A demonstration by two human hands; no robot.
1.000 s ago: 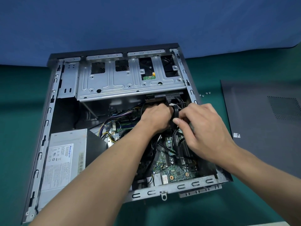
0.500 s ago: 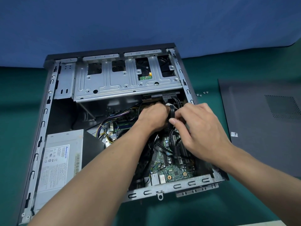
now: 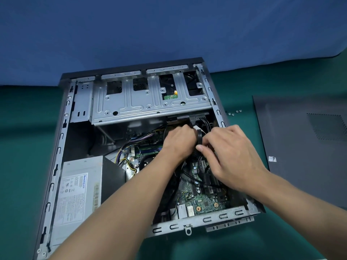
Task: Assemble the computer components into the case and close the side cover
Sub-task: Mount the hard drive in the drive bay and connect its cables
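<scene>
Green tabletop [image 3: 206, 246], open PC case [image 3: 62, 147]: my left hand [image 3: 178, 141] & right hand [image 3: 232, 156] fingers both curled round one black cable [image 3: 199, 136].

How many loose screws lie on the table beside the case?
4 screws: two close to the case wall, two just right of them, toward the side cover. All lie on the green table; they are tiny, others may be hidden.

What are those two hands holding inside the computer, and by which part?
A bundle of black cables. The left hand curls round its loop; the right hand pinches it just below the loop, between thumb and fingers.
</scene>
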